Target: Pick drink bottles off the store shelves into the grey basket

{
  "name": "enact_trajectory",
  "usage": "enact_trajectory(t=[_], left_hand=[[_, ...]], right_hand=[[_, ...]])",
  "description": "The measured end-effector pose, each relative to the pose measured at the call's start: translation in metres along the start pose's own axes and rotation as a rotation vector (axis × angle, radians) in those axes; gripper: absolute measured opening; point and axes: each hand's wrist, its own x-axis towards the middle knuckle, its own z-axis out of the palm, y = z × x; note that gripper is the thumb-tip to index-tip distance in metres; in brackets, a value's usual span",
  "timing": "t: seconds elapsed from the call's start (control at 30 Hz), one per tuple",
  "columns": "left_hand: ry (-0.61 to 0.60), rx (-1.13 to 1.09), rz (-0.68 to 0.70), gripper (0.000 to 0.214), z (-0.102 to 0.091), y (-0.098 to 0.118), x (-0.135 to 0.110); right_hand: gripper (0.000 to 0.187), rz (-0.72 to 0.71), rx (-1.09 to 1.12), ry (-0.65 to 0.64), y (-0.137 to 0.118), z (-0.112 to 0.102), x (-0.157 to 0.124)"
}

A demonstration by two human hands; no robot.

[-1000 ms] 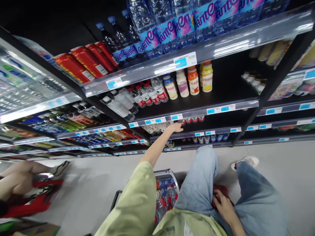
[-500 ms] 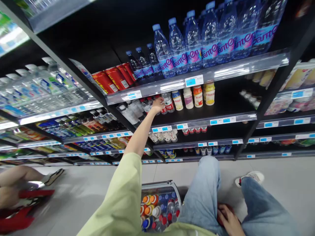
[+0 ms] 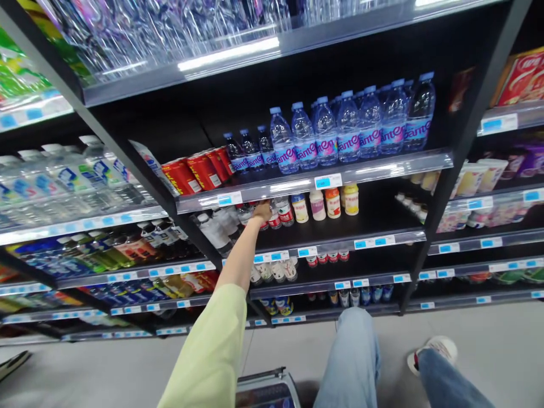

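Red-labelled water bottles (image 3: pixel 284 213) stand in a tight row near the front of the second shelf (image 3: pixel 340 241), just under the lip of the shelf above (image 3: pixel 272 187). The left hand (image 3: pixel 262 212) is in among them at cap height, the arm stretched long from a pale green sleeve (image 3: pixel 212 351). Its fingers look curled over the top of one bottle, but the hand covers what it touches, so I cannot tell whether it has closed on a bottle or only rests on it. The right hand is out of view. The main risk, as I judge it, is the crowding. The bottles touch each other, with white-capped clear bottles (image 3: pixel 215 229) just to the left and small cream-coloured drink bottles (image 3: pixel 317 204) just to the right. A pull by the cap alone could tip a neighbour and start a run of falls along the row. The gap to the upper shelf lip is narrow, and a bottle lifted straight up could knock against that edge. At full reach the grasp is likely weak, and a slipped bottle would drop past the lower shelves toward the floor or the metal-rimmed basket (image 3: pixel 266 378) beside the jeans-clad knee (image 3: pixel 352 357).
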Motion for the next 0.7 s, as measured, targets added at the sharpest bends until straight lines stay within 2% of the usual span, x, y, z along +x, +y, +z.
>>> enact_trajectory(t=[0.1,0.23,0.33,0.47,0.57,0.63,0.7], left_hand=[[0.003,0.033,-0.002,0.063,-0.004,-0.003,-0.001],[-0.008,0.078,0.009,0.045,-0.014,-0.004,-0.016],[-0.024,0.098,0.026,0.036,-0.020,0.000,-0.043],[-0.042,0.110,0.067,0.041,-0.018,0.013,-0.091],[-0.022,0.113,0.084,0.034,-0.021,0.028,-0.121],[0.022,0.088,0.124,0.026,-0.027,0.038,-0.138],[0.074,0.028,0.191,0.019,-0.037,0.046,-0.157]], right_hand=[[0.071,-0.003,-0.009,-0.004,0.009,-0.003,0.006],[0.073,-0.030,0.079,0.024,0.009,-0.001,-0.008],[0.077,0.001,0.170,0.070,-0.001,-0.008,-0.015],[0.079,-0.002,0.242,0.090,-0.007,-0.021,-0.032],[0.074,-0.004,0.291,0.097,0.002,-0.015,-0.077],[0.069,-0.012,0.328,0.088,0.010,0.005,-0.123],[0.063,-0.059,0.389,0.045,0.014,0.034,-0.170]])
